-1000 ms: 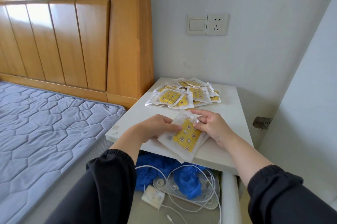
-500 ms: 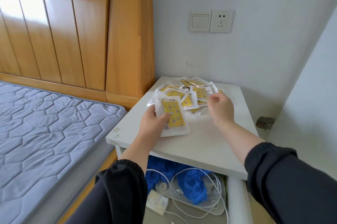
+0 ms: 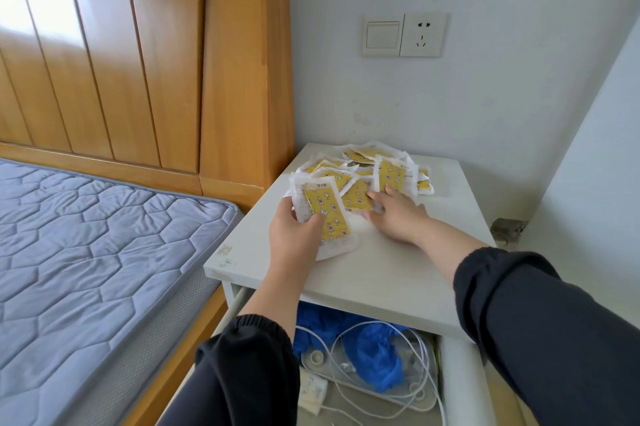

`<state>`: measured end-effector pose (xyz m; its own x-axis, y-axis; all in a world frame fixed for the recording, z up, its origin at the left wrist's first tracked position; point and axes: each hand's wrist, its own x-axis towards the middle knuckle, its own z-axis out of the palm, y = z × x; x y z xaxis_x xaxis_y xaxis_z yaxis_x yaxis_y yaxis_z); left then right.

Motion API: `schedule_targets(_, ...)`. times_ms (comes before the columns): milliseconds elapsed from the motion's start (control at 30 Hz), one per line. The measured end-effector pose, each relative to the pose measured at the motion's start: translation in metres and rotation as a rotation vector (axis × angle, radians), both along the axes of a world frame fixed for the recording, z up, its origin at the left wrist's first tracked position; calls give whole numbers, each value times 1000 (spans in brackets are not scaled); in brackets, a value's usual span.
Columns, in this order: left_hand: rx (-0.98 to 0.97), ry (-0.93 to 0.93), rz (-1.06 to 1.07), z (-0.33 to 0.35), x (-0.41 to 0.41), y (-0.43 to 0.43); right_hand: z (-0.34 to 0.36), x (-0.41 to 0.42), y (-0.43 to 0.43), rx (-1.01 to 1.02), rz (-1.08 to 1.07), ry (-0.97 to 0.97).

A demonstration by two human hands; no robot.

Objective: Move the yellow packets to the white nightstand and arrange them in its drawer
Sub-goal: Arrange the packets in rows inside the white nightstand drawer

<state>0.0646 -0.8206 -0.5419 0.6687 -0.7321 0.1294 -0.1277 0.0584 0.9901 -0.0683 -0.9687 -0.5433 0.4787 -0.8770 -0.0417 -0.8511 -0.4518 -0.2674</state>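
A heap of yellow packets (image 3: 363, 165) in clear wrappers lies at the back of the white nightstand (image 3: 388, 269). My left hand (image 3: 294, 235) grips a small stack of yellow packets (image 3: 327, 214) upright just in front of the heap, thumb across the front one. My right hand (image 3: 398, 214) rests flat on the near edge of the heap, fingers spread over a packet (image 3: 358, 198). Below the top, the drawer (image 3: 460, 377) stands pulled out.
The drawer holds blue plastic material (image 3: 374, 353), white cables (image 3: 346, 356) and a small white charger (image 3: 311, 387). A wooden headboard (image 3: 239, 79) and a grey quilted mattress (image 3: 86, 252) lie left. A wall switch and socket (image 3: 403, 34) sit above the nightstand.
My left hand carried the held stack from the front edge back to the heap. My right hand let go of it, reached forward and settled flat on the heap.
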Motion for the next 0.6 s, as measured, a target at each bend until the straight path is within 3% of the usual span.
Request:
schedule_targets(433,10,-14,32,2,-5,4,-5,-67,30,-45,93,-199)
schedule_targets(600,23,-15,3,3,-5,4,11,-75,33,-105,-233,-471)
